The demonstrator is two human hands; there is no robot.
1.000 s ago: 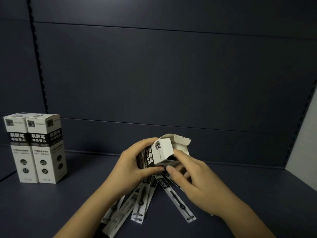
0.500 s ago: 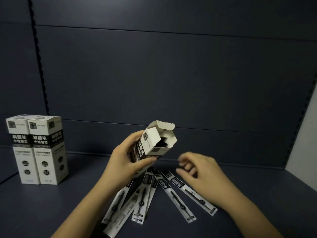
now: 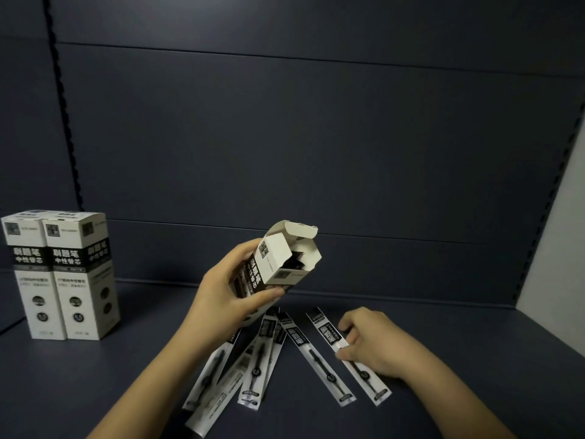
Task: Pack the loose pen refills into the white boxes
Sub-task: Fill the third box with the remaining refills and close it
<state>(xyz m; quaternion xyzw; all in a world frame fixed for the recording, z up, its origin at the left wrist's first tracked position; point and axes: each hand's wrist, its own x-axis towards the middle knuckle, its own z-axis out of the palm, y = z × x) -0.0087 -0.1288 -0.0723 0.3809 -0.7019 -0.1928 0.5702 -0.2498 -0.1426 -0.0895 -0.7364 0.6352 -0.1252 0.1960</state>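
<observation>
**Open box held up, fingers on the outermost refill**

The left hand [image 3: 226, 296] grips a tall white cardboard box with black printed bands [image 3: 274, 264], thumb across the near face and fingers wrapped behind. The box is lifted clear of the dark grey shelf surface [image 3: 474, 359] and tilted, its mouth pointing up and to the right. The top flap [image 3: 292, 229] stands open, and something dark shows inside the opening, too shadowed to make out.

Below it, the flat, narrow, black-and-white packaged pen refills [image 3: 262, 359] lie fanned out on the shelf, their upper ends gathered under the held box and their lower ends spread toward me. The leftmost ones overlap each other and run partly beneath the left forearm. The right hand [image 3: 373, 343] is down on the shelf at the rightmost refill packet [image 3: 329, 329], thumb and curled fingers pinching its edges about halfway along; the packet lies flat on the surface.

Away at the left, two more white boxes with the same black bands [image 3: 63, 274] stand upright side by side, touching, lids closed, against the dark panelled back wall [image 3: 316, 137].
</observation>
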